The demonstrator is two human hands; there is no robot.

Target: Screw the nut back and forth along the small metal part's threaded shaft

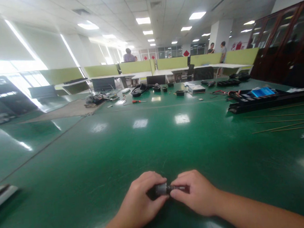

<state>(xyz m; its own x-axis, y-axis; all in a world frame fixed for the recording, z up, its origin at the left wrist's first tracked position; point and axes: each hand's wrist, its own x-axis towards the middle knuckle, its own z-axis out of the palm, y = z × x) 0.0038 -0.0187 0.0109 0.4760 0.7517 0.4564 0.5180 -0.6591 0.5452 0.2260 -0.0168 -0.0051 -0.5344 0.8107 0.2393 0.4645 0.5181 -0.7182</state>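
Observation:
Low in the head view, near the front of the green table point(154, 145), my two hands meet around a small dark cylindrical part point(162, 189). Its thicker end has a grey band, and a narrower dark stem runs to the right. My left hand point(142, 196) is closed round the thick end, thumb below and fingers above. The narrow stem is pinched between the thumb and fingers of my right hand point(194, 192). Fingers cover some of the part, so its exact kind cannot be made out.
An orange screwdriver point(139, 101), a white box point(197, 88) and several black parts lie along the far side. At right are a long black tray point(262, 97) and thin rods point(288, 119). A pale-edged object point(5, 197) sits at left. People point(223, 51) stand behind green partitions point(175, 62).

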